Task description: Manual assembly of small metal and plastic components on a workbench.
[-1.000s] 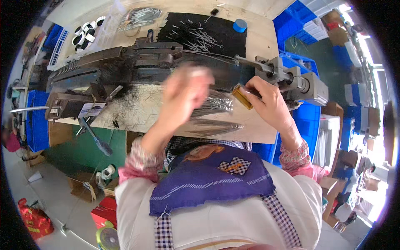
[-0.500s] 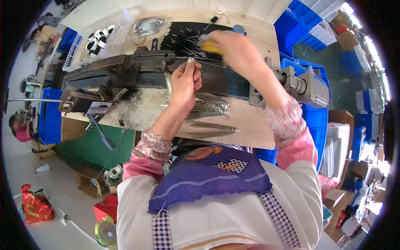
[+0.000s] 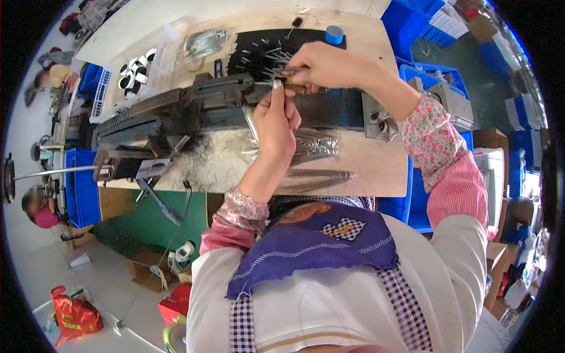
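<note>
Half a second ago the right hand (image 3: pixel 326 65) was up over the black mat (image 3: pixel 259 50). Now it has come down to the left hand (image 3: pixel 275 115), and both meet at the long dark machine (image 3: pixel 194 106). The right fingers are closed on one small brown tool (image 3: pixel 296 88). The left fingers pinch one thin metal pin (image 3: pixel 276 84) right beside the tool's tip, above the machine. Many loose pins (image 3: pixel 315 144) lie on the bench (image 3: pixel 376 170) under the left wrist, too many to count. One blue roll (image 3: pixel 334 34) sits at the mat's far corner.
</note>
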The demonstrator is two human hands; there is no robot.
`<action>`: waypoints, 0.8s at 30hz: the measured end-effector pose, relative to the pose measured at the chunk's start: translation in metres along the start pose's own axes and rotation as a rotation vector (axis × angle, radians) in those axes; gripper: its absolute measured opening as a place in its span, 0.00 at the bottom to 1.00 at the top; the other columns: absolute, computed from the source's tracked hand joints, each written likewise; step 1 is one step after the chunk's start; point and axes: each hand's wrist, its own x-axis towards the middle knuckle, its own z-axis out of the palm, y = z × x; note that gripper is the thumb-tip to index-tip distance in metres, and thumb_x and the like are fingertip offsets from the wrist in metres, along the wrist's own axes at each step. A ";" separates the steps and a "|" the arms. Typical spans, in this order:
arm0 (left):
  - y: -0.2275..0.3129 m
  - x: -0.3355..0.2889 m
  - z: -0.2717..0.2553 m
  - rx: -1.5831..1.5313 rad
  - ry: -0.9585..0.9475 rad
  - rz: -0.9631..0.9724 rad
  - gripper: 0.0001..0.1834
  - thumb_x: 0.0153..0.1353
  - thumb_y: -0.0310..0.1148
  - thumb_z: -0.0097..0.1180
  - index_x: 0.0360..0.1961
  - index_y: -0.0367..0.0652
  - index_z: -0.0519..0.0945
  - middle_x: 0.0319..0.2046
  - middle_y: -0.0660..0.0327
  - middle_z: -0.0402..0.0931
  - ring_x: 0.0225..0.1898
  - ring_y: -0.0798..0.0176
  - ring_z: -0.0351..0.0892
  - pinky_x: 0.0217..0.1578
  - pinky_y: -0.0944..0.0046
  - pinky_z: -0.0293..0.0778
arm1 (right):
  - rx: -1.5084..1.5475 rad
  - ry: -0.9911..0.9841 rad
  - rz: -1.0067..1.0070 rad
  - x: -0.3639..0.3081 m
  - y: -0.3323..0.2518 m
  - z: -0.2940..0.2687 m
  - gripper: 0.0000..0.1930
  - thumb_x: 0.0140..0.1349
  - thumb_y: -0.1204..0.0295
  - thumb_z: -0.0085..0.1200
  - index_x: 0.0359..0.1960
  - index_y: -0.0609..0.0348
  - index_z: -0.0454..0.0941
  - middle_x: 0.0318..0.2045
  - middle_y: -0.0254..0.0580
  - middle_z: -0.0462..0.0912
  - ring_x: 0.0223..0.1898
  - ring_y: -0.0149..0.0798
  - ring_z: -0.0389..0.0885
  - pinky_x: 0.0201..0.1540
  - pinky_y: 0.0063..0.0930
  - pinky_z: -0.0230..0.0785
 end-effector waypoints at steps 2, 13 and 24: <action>-0.001 0.001 0.000 -0.008 -0.029 0.000 0.14 0.68 0.38 0.47 0.27 0.43 0.72 0.12 0.71 0.54 0.12 0.74 0.50 0.16 0.71 0.48 | 0.017 -0.010 0.003 0.000 0.008 0.000 0.11 0.59 0.71 0.54 0.37 0.67 0.81 0.22 0.44 0.81 0.23 0.31 0.81 0.29 0.25 0.75; -0.007 0.009 -0.004 0.041 -0.213 -0.084 0.28 0.69 0.56 0.35 0.43 0.39 0.73 0.31 0.56 0.76 0.32 0.59 0.78 0.36 0.61 0.72 | 0.465 -0.224 0.248 0.016 0.008 -0.021 0.13 0.63 0.73 0.53 0.45 0.71 0.74 0.30 0.46 0.81 0.27 0.35 0.83 0.29 0.27 0.77; 0.035 0.004 -0.001 -0.720 -0.248 -0.341 0.46 0.63 0.64 0.37 0.59 0.25 0.57 0.59 0.41 0.59 0.65 0.46 0.55 0.66 0.51 0.53 | -0.740 0.415 -0.316 -0.015 0.012 0.004 0.22 0.50 0.75 0.54 0.51 0.56 0.76 0.41 0.49 0.73 0.42 0.53 0.72 0.46 0.41 0.67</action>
